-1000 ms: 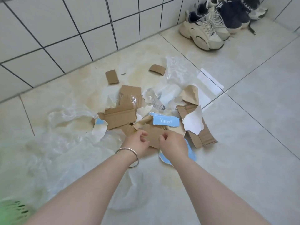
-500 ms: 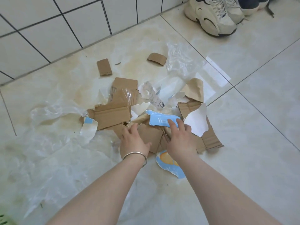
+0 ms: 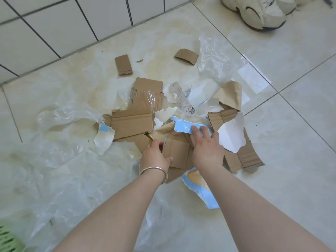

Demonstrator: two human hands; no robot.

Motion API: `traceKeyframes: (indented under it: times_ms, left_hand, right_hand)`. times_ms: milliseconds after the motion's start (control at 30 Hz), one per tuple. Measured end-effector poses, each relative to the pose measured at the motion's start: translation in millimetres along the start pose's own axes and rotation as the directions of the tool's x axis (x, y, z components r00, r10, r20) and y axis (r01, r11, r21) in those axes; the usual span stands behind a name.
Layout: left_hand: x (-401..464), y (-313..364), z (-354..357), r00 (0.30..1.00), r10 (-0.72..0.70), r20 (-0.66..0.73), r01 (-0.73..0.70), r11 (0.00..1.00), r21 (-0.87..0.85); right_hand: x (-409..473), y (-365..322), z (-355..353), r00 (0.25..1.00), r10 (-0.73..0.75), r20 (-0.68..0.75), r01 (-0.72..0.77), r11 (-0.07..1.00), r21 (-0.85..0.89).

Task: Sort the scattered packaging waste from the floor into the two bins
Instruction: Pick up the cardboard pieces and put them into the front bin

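The left hand (image 3: 156,155) gripped the near-left edge of a small cardboard piece (image 3: 177,153), thumb on its near face and fingers curled round the edge; the right hand (image 3: 206,148) lay with fingers spread, the fingertips (image 3: 195,129) resting on a blue printed card (image 3: 187,127) while the palm covered the right end of the same cardboard piece. The card lay directly far of the right hand, its long axis running left to right, slightly down toward the right; the left hand was well short of it, so the right hand was the nearer one and, judged from this, the one placed to draw the card in.

The remaining waste lay in a heap on the tiled floor (image 3: 291,160): a large folded cardboard sheet (image 3: 132,122) left of the card; a cardboard strip (image 3: 238,157) with a torn white sheet (image 3: 231,135) on it to the right; a printed receipt (image 3: 183,99) farther off; clear plastic film (image 3: 60,160) spread across the near-left floor. A green bin (image 3: 9,240) showed only as a corner at the near-left edge; the second bin was out of view; sorting appeared to be at an early stage. A shoe (image 3: 258,11) stood far right.
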State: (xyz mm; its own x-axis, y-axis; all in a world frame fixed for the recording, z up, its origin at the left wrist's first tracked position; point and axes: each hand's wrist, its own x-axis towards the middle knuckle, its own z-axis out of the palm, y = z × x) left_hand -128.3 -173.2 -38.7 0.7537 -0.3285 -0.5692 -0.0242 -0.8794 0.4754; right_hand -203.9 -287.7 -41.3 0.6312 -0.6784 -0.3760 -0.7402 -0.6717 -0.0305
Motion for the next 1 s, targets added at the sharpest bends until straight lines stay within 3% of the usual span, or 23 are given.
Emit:
traceKeyframes:
  times_ms: [233, 500, 633, 700, 767, 833, 900, 1000]
  left_hand:
    - [3.7, -1.0, -3.2, 0.999, -0.031, 0.02, 0.031, 0.999, 0.012]
    - [-3.6, 0.1, 3.5, 0.999, 0.015, 0.052, -0.021, 0.993, 0.12]
    - [-10.7, 4.3, 1.3, 0.996, 0.006, 0.094, -0.005, 1.0, -0.012]
    - [-15.1, 6.6, -0.7, 0.995, -0.005, 0.103, 0.016, 0.994, -0.108]
    - [-18.4, 9.3, -5.5, 0.996, -0.011, 0.09, 0.029, 0.979, -0.2]
    - [-20.3, 10.6, -12.1, 0.996, -0.015, 0.089, 0.042, 0.952, -0.304]
    - [-23.2, 8.5, -18.5, 0.993, -0.017, 0.115, 0.057, 0.932, -0.357]
    - [-27.0, 2.5, -23.5, 0.992, -0.061, 0.106, 0.099, 0.91, -0.402]
  right_hand:
    - [5.1, -5.2, -4.3, 1.0, -0.015, 0.024, 0.018, 0.993, -0.119]
    - [4.6, -4.5, -18.7, 0.987, -0.157, -0.041, 0.15, 0.979, -0.138]
    - [6.9, 2.8, -33.7, 0.985, -0.157, -0.073, 0.149, 0.983, -0.105]
    - [6.1, 7.2, -44.4, 0.988, -0.096, -0.125, 0.094, 0.995, -0.029]
    - [2.2, 14.9, -59.2, 0.988, 0.017, -0.151, 0.007, 0.988, 0.154]
    - [-4.7, 29.4, -69.6, 0.99, 0.126, -0.067, -0.096, 0.932, 0.349]
    - [-16.2, 51.0, -71.2, 0.975, 0.214, 0.055, -0.211, 0.825, 0.525]
    - [-38.3, 81.7, -68.0, 0.929, 0.307, 0.208, -0.355, 0.576, 0.737]
